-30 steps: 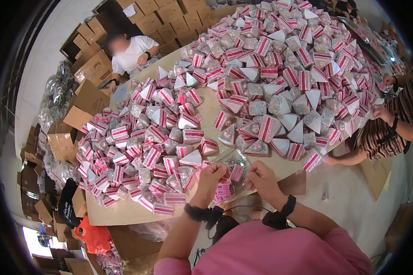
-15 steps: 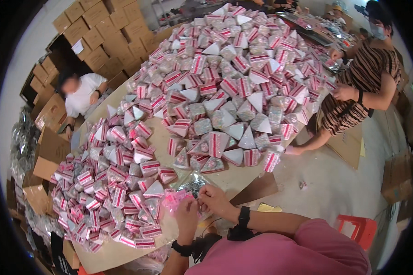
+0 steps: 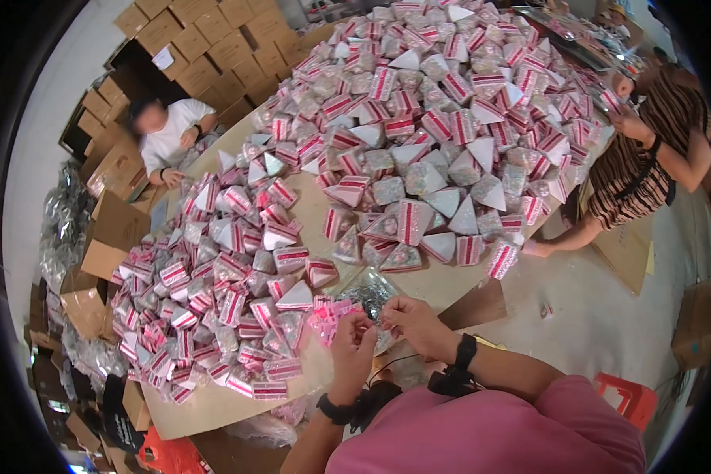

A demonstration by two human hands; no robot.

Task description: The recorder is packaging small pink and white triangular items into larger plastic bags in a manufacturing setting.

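- From the head view, the only one I have, I see both hands raised close together at the near edge of the table [image 3: 312,212], the fingertips facing each other across a narrow gap.
- On the left hand [image 3: 354,347] the fingers curl toward the thumb; on the right hand [image 3: 421,325] they bunch forward as in a pinch. I cannot tell whether either grips anything, since whatever might sit between the tips is too small to make out.
- The pink tags [image 3: 329,316] lie in a loose clump just beyond the left hand and to its left, so that hand is clearly the nearer. I cannot tell whether its knuckles touch them.
- The clear bag [image 3: 370,291], with dark, shiny bits inside, lies straight beyond the gap between the hands. The hands cover its near part, so I cannot read its long axis.
- Left of the tags I see a white-faced wedge [image 3: 296,296], part of the left heap [image 3: 213,288]; the larger heap [image 3: 442,142] stands farther off, beyond the bag.
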